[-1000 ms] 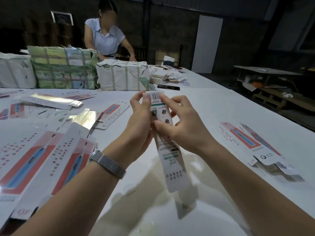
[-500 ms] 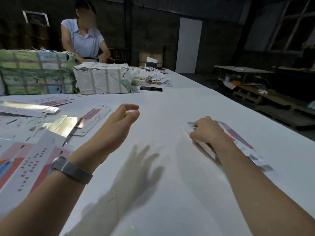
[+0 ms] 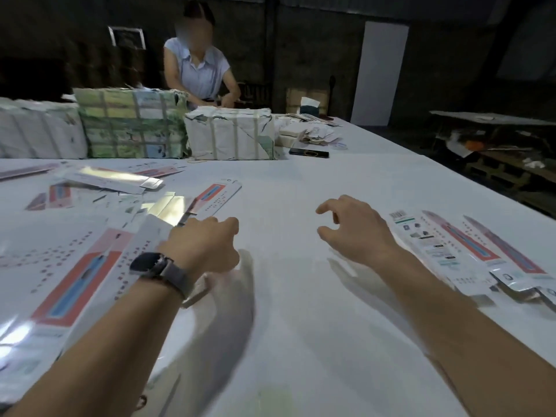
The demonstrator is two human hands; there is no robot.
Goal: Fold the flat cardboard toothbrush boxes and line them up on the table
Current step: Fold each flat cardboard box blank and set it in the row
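head view: the left hand [image 3: 207, 245] hangs over the white table [image 3: 301, 311] beside the pile of flat boxes [image 3: 75, 266] on the left, its fingers loosely curled. whether a fingertip touches the top sheet cannot be told, and nothing is held in it. a dark watch [image 3: 150, 264] sits on that wrist. the right hand [image 3: 352, 227] hovers above the bare middle of the table, fingers bent and apart, thumb clear of them, holding nothing. just to its right lie three folded boxes [image 3: 469, 251] side by side, touching or overlapping, long sides running away from the camera; the nearest one shows its white printed back, the other two their red and blue fronts. more flat sheets, some with shiny silver insides [image 3: 168, 203], are scattered on the left half of the table. at the far edge stand wrapped, strapped bundles [image 3: 132, 124], with a dark phone [image 3: 308, 152] lying near them. a person in a pale short-sleeved shirt [image 3: 198, 70] leans over the bundles on the far side.
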